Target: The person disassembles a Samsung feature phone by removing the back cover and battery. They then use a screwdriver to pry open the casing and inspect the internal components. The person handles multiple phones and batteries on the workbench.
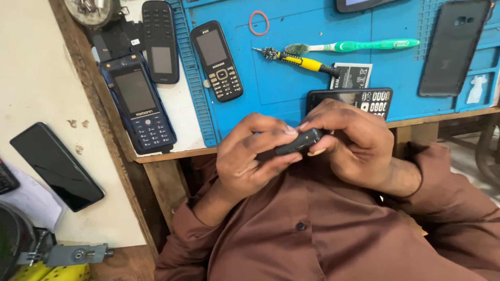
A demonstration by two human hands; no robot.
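Both my hands hold a small black phone [300,141] just in front of the table's edge, above my brown shirt. My left hand [249,156] cups it from below and the left, fingers curled round its body. My right hand [350,139] grips its right end, thumb pressed under it and fingers over the top. Most of the phone is hidden by my fingers. Right behind my hands, a black keypad phone [364,98] lies on the blue work mat [271,78].
The mat carries a black keypad phone [216,60], a red rubber ring [259,22], a green toothbrush [359,46], a yellow-handled tool [304,61], a battery [351,76] and a dark phone cover [454,47]. A blue phone [138,104], a black phone [159,41] and a smartphone [56,166] lie to the left.
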